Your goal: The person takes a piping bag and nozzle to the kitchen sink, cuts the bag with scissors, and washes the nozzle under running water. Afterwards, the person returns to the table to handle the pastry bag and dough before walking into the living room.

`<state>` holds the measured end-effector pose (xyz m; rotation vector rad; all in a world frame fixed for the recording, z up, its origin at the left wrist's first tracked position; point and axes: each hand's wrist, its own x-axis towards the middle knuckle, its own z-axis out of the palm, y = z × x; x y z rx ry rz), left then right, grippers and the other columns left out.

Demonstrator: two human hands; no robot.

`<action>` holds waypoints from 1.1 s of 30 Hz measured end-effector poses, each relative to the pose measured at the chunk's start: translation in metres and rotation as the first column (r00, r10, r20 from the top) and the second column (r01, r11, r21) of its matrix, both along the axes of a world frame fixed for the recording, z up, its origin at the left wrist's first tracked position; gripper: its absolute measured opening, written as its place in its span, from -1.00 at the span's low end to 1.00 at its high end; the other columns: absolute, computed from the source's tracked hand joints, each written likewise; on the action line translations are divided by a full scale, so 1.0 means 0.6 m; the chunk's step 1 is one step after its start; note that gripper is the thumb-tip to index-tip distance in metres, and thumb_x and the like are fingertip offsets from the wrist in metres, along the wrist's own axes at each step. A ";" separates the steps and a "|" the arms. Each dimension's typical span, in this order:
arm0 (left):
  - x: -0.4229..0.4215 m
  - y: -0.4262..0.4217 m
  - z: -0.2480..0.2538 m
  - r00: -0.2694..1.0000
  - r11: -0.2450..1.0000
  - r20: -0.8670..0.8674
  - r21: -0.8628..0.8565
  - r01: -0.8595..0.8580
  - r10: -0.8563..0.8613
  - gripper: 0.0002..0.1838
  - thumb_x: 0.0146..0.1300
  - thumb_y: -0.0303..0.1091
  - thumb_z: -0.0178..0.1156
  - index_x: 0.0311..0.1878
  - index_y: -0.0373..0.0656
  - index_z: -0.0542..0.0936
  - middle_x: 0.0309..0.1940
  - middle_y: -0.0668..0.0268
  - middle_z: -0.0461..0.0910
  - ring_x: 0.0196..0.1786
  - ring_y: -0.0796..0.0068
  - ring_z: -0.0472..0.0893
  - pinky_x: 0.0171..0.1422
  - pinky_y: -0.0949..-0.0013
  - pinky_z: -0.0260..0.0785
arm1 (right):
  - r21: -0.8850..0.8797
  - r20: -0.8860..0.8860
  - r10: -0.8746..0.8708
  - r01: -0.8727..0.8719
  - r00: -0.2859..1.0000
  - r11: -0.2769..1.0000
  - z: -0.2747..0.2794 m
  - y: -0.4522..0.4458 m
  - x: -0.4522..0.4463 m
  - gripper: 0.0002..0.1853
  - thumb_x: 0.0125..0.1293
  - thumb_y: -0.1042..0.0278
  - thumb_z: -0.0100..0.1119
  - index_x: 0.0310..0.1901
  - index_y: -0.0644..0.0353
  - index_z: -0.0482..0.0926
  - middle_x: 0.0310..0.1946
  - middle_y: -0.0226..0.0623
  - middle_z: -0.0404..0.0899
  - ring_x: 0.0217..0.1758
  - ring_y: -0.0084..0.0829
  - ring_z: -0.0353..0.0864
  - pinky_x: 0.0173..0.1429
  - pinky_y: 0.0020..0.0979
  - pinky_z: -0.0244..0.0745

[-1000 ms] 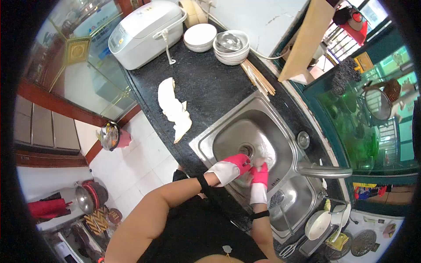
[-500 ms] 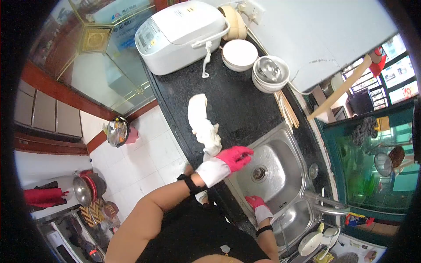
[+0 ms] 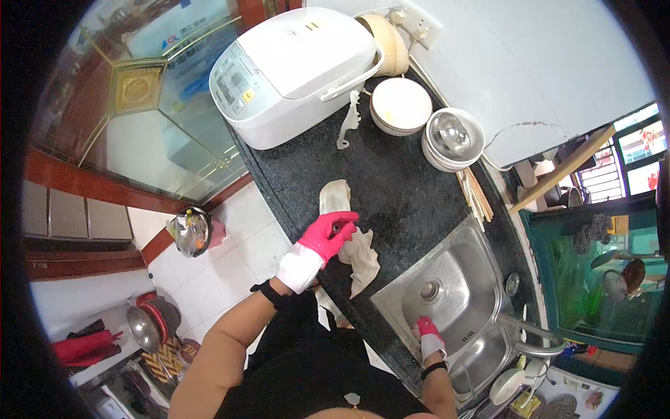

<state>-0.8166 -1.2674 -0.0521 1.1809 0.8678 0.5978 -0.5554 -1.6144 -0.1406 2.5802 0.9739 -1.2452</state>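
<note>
The pink-gloved left hand (image 3: 331,236), loosely curled, thumb and fingers parted, is over a crumpled off-white cloth (image 3: 362,261) on the black speckled counter (image 3: 293,174): probably light, limp, best gathered mid-length. The pink-gloved right hand (image 3: 428,331), in the steel sink (image 3: 464,297), shows no clear grip.

White rice cooker (image 3: 314,56), lid down; wall socket (image 3: 423,32) near its far end. Just beside the cooker: white bowls (image 3: 400,106), then a second stack (image 3: 444,165) (metal bowl (image 3: 450,134) nested inside). Wooden chopsticks (image 3: 477,199) lie near that stack. Floor, left: pink waste bin (image 3: 218,234), near a glass-panelled door (image 3: 199,146)
</note>
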 end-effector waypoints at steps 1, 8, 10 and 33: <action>0.000 0.001 0.007 0.999 1.000 0.052 0.013 -0.008 0.007 -0.71 0.31 -0.42 0.10 0.10 -0.16 0.51 -0.23 0.28 0.61 -0.16 0.53 0.58 -0.04 0.46 0.43 | 0.265 -0.064 -0.289 0.295 0.955 0.918 -0.016 -0.032 0.002 -0.67 0.20 0.11 -0.01 -0.20 0.21 0.56 -0.15 -0.06 0.59 0.03 -0.17 0.55 0.07 -0.25 0.45; -0.010 -0.016 0.024 1.000 0.936 -0.029 0.351 0.019 -0.010 -0.59 0.21 -0.60 0.13 0.14 -0.12 0.48 -0.11 0.27 0.61 -0.04 0.48 0.58 0.04 0.44 0.42 | 0.171 -0.229 -0.086 0.127 0.970 0.977 -0.271 -0.153 0.098 -0.58 0.26 -0.04 0.01 0.03 0.03 0.54 0.00 -0.07 0.54 0.09 -0.32 0.51 0.20 -0.35 0.36; -0.013 -0.031 0.041 1.000 0.927 0.011 0.376 -0.008 0.004 -0.56 0.20 -0.62 0.11 0.17 -0.11 0.46 -0.10 0.26 0.60 -0.02 0.47 0.58 0.05 0.44 0.42 | 0.164 -0.252 -0.033 0.077 0.967 0.983 -0.315 -0.182 0.117 -0.58 0.26 -0.04 0.02 0.03 0.03 0.54 -0.01 -0.08 0.54 0.08 -0.32 0.51 0.20 -0.36 0.35; -0.115 -0.307 0.214 0.181 0.440 0.587 -0.746 0.500 0.789 -0.55 0.34 -0.31 -0.02 0.23 -0.32 0.30 0.21 0.16 0.40 0.36 0.28 0.26 0.49 0.17 -0.03 | 0.154 0.279 0.732 -0.781 0.622 0.605 -0.201 -0.030 0.114 -0.66 0.22 0.14 0.07 0.03 -0.07 0.53 -0.05 -0.19 0.57 -0.01 -0.17 0.56 -0.01 -0.22 0.51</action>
